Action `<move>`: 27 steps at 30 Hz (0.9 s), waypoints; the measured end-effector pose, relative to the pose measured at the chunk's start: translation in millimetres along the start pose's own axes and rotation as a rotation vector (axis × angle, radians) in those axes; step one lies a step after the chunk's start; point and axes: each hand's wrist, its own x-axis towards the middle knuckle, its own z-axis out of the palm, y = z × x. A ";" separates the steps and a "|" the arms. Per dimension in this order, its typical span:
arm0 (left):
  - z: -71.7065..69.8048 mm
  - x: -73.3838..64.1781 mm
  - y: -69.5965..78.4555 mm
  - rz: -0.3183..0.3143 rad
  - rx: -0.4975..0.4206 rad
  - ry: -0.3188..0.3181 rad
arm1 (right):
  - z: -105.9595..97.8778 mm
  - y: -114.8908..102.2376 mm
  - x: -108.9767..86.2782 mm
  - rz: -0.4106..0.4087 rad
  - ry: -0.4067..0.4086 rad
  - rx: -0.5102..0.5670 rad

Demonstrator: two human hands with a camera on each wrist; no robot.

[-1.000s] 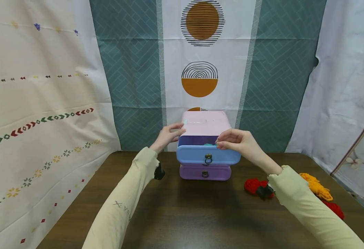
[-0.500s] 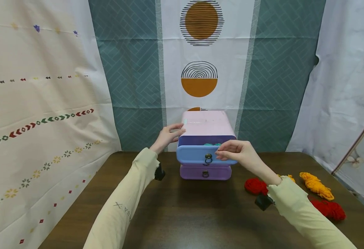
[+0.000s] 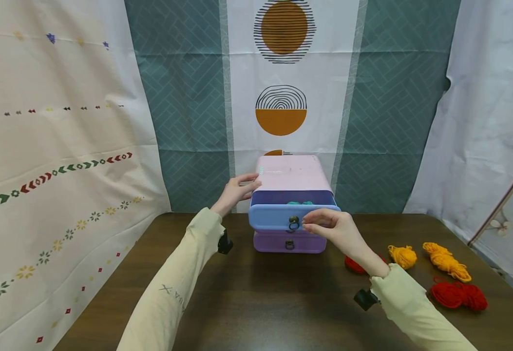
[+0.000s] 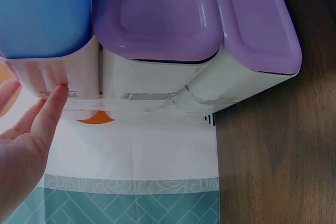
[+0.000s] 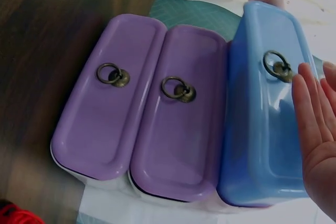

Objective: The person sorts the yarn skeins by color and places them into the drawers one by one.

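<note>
A small chest with a pale pink top stands at the back of the table. Its upper blue drawer is pulled out, and a bit of teal yarn shows inside. Two purple drawers below it are pushed in. My left hand rests against the chest's upper left side, its fingertips on the pale wall in the left wrist view. In front of the blue drawer is my right hand, its fingers fairly straight and its fingertips beside the brass ring handle.
On the right side of the table lie yellow yarn bundles and red yarn bundles. Another red bundle is partly hidden behind my right wrist. Patterned cloths hang behind the table and along both sides.
My right hand has come down from the blue drawer's right rim to its front, close to the ring handle. My left hand and the drawer have stayed put.
</note>
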 end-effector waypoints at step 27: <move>0.0 1.1 -4.9 0.006 -0.007 0.012 | 37.6 23.2 -7.3 -0.027 0.258 -0.206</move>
